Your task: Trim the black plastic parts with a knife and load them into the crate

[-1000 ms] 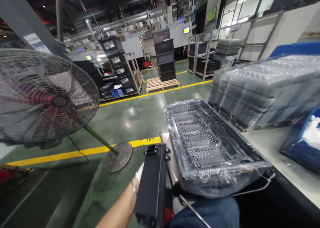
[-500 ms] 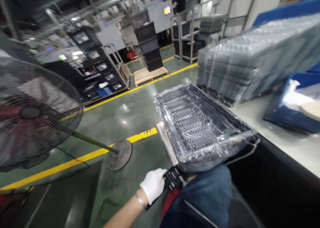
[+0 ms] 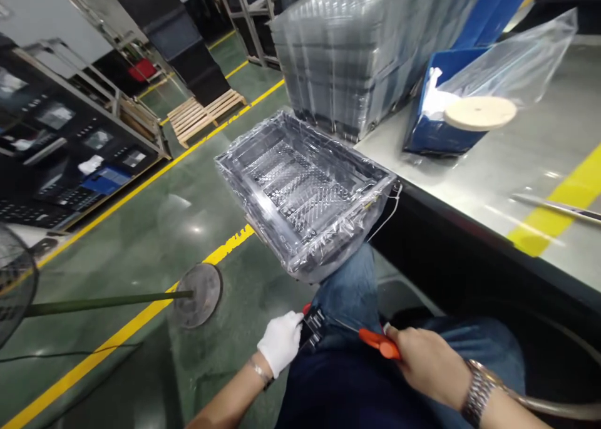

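My left hand (image 3: 280, 340), in a white glove, is closed on a black plastic part (image 3: 313, 326) that rests against my knee in blue jeans. My bare right hand (image 3: 425, 361), with a metal watch on the wrist, grips an orange-handled tool (image 3: 378, 344) lying across my thigh. Just beyond my knee a black tray wrapped in clear film (image 3: 303, 188) overhangs the corner of the metal worktable (image 3: 474, 185).
A tall film-wrapped stack of trays (image 3: 357, 47) stands on the table behind it. A blue bin (image 3: 434, 134) with a bag and a round disc sits to the right. A fan's round base (image 3: 197, 294) and pole lie on the green floor at left. A wooden pallet (image 3: 204, 113) is farther back.
The view has dropped and swung right. My left hand has lowered the black part from upright to my knee. My right hand with the orange tool has come into view.
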`<state>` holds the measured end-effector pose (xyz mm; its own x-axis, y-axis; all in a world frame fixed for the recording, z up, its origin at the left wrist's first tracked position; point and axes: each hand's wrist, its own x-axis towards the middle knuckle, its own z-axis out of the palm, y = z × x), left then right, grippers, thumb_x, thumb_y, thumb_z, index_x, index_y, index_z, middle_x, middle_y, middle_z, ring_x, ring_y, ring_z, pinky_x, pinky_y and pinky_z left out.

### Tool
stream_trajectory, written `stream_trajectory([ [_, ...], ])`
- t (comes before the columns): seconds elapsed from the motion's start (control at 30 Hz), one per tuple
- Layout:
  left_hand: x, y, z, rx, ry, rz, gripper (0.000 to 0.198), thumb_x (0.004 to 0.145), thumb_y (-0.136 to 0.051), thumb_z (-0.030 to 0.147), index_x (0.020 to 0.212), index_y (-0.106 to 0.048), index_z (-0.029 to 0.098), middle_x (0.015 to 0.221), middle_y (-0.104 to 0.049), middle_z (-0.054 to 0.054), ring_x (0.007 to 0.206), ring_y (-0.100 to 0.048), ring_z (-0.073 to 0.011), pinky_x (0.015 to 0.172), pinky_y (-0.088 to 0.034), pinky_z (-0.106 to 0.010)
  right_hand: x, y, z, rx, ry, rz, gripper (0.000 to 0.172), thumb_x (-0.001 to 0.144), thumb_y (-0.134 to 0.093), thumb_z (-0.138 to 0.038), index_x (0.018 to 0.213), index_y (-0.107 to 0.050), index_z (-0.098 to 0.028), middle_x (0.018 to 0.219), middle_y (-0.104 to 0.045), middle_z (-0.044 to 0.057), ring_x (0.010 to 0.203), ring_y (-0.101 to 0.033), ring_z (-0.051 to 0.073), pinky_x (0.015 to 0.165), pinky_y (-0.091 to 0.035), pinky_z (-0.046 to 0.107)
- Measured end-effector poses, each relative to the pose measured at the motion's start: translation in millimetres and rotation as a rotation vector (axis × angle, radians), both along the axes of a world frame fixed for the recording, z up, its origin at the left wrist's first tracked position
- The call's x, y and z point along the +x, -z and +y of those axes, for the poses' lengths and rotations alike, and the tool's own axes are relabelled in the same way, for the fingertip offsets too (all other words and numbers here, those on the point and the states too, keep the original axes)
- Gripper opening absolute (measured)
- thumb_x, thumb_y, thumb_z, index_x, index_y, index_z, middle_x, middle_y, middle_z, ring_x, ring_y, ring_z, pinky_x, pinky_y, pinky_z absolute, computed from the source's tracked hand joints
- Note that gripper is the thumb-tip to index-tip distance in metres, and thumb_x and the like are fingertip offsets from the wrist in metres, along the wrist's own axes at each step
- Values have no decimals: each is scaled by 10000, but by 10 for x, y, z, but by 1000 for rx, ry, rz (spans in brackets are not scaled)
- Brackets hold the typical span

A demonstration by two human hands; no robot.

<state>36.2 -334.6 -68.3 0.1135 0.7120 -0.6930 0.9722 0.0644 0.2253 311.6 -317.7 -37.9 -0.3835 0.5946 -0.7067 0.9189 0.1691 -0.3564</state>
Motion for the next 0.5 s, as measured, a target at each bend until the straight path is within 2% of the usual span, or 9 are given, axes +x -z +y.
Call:
stream_trajectory([
  [0.17, 22, -2, -1, -17, -7, 22, 421, 947, -383, 71, 1289, -628, 70, 1225, -672, -170, 1151, -639, -286, 1054, -468, -405, -35, 42, 38, -10, 10, 14, 362, 838, -461, 15, 1069, -709, -113, 978, -754, 186, 981, -716, 364, 840, -495, 412],
  [0.3, 45, 2, -6, -13, -44, 27, 415, 948, -388, 82, 1269, -651, 100, 1228, -678, -156, 1154, -639, -288, 1059, -457, -403, 66, -27, 49, -12, 30, 8, 343, 845, -481, -15, 1086, -707, -111, 977, -752, 186, 968, -718, 355, 819, -491, 388],
  [0.4, 50, 43, -13, 7, -104, 31, 398, 949, -391, 97, 1229, -674, 94, 1238, -679, -160, 1161, -636, -304, 1071, -440, -414, 248, -109, 9, -12, 39, 50, 281, 822, -548, -73, 1010, -730, -176, 931, -763, 128, 893, -733, 299, 764, -493, 323],
  [0.5, 17, 130, -8, 51, -198, 22, 370, 959, -393, 136, 1159, -699, 79, 1168, -708, -162, 1114, -656, -321, 1030, -464, -423, 429, -109, -42, -1, 67, 244, 175, 793, -596, -173, 884, -729, -241, 839, -760, 54, 784, -732, 236, 682, -484, 260],
])
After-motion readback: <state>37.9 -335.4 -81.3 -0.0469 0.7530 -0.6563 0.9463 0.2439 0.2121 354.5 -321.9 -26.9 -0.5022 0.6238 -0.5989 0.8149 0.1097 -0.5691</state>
